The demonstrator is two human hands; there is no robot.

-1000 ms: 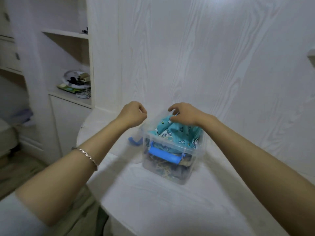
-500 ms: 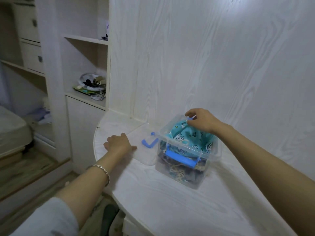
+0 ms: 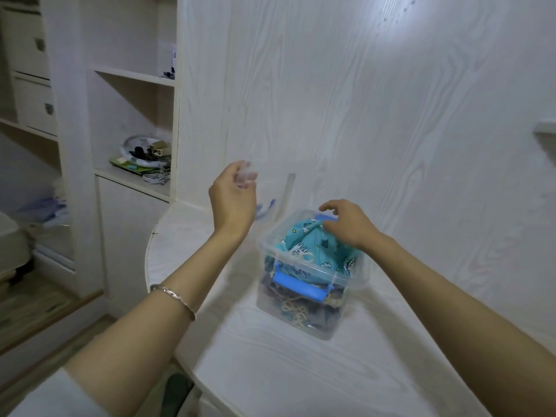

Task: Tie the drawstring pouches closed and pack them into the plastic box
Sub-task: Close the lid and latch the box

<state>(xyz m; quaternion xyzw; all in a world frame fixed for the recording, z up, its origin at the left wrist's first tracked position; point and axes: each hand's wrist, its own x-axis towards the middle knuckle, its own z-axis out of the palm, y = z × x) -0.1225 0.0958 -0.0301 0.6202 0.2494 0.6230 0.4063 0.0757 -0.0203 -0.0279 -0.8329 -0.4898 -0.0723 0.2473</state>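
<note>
White table [image 3: 301,371]: clear box [image 3: 268,240] holds teal pouch [image 3: 319,245]; left hand [image 3: 231,197] grip clamped on lid [image 3: 279,194], right hand [image 3: 350,225] grip apart.

The plastic box [image 3: 359,276] sits on the white surface [image 3: 301,371] at 5 o'clock. The right grip [image 3: 349,225] presses its teal pouch [image 3: 313,245]; at 10 o'clock the raised left grip [image 3: 231,197] seemingly pinches the blurred lid [image 3: 278,191].

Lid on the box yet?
No: the left hand holds the clear lid raised beside the box, whose top is open.
</note>
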